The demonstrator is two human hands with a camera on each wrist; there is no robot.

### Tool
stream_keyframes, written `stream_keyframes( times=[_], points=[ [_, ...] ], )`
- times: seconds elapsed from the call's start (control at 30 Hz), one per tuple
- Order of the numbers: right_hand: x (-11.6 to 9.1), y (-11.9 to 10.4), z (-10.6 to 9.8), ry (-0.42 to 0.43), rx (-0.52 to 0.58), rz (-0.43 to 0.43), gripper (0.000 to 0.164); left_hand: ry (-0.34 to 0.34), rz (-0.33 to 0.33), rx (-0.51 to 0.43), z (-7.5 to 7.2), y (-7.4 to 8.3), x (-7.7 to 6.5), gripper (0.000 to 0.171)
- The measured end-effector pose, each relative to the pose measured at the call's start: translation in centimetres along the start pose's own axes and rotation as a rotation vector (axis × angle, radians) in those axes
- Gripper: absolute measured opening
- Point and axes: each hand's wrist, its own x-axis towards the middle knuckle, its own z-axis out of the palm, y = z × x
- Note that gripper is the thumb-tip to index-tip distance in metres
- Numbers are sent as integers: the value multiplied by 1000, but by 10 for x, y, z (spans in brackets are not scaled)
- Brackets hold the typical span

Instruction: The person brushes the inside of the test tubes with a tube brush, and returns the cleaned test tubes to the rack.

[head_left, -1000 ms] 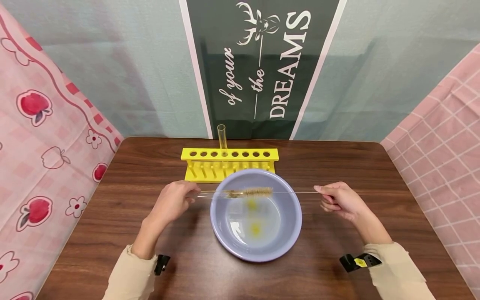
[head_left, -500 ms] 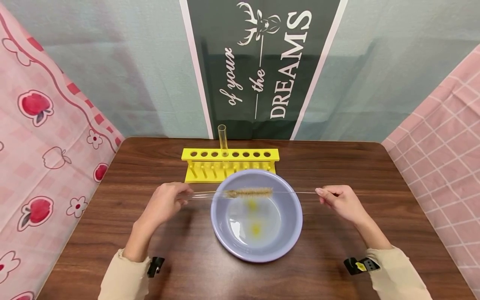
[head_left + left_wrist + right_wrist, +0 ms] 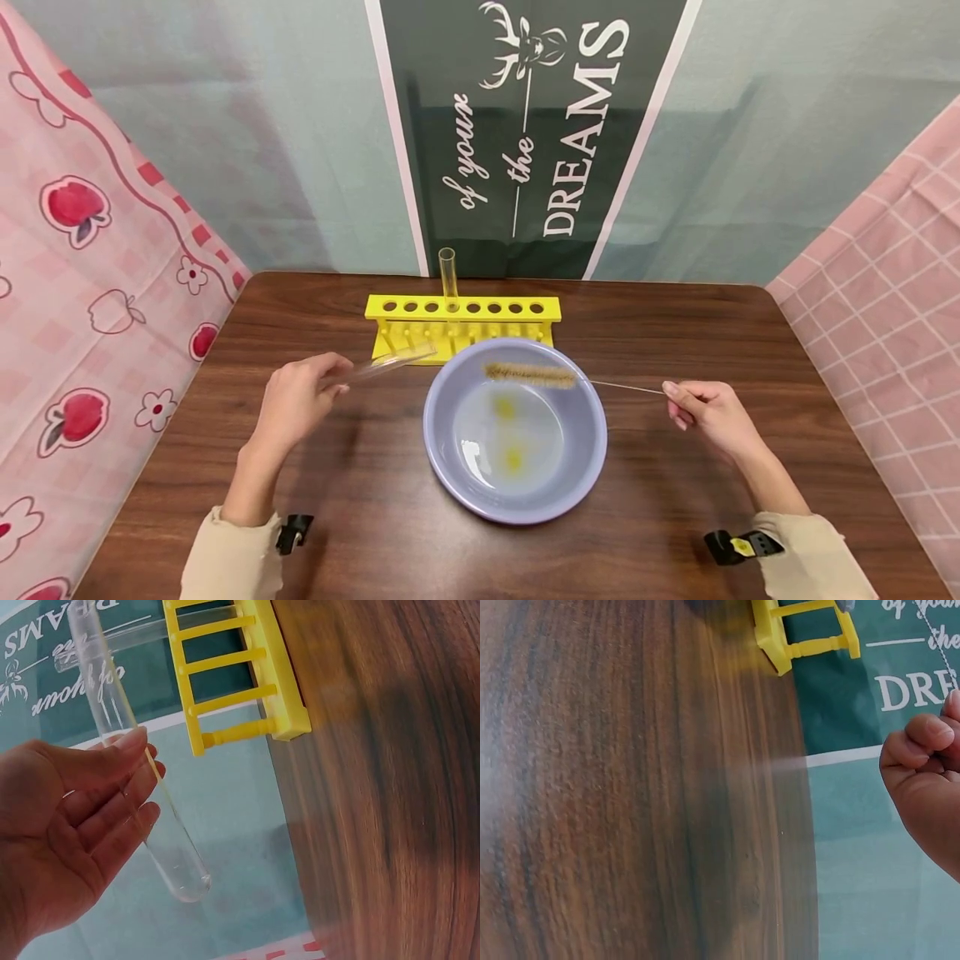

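Left of the basin, my left hand [image 3: 300, 396] pinches a clear glass test tube [image 3: 393, 360] between thumb and fingers. In the left wrist view the tube [image 3: 176, 855] slants past the fingers, its rounded end low and its inside without a brush. My right hand [image 3: 708, 412] pinches the thin twisted wire handle [image 3: 939, 641] of a test tube brush [image 3: 531, 375]. The tan bristles hang over the far part of a lavender basin [image 3: 513, 515], which holds water with two yellow spots visible. Brush and tube are apart.
Behind the basin stands a yellow test tube rack [image 3: 382, 310], with one upright test tube [image 3: 447, 271] in a middle hole. The brown wooden table [image 3: 637, 325] ends at a grey-green curtain behind; pink cloths [image 3: 900, 250] hang at both sides.
The test tube has come off the brush. My left hand has moved left with the tube, which now tilts up toward the rack; my right hand has moved right with the brush.
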Motion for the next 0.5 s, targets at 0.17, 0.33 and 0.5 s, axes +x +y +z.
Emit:
stream_keyframes(
  times=[0.17, 0.33, 0.5],
  points=[
    [-1, 3, 4, -7, 40, 18, 32, 48, -26, -30, 4, -1, 2, 22],
    [-3, 5, 6, -21, 60, 27, 32, 141, -34, -118, 10, -6, 9, 24],
    [-4, 6, 7, -20, 89, 29, 33, 168, -55, -179, 12, -7, 22, 25]
  ],
)
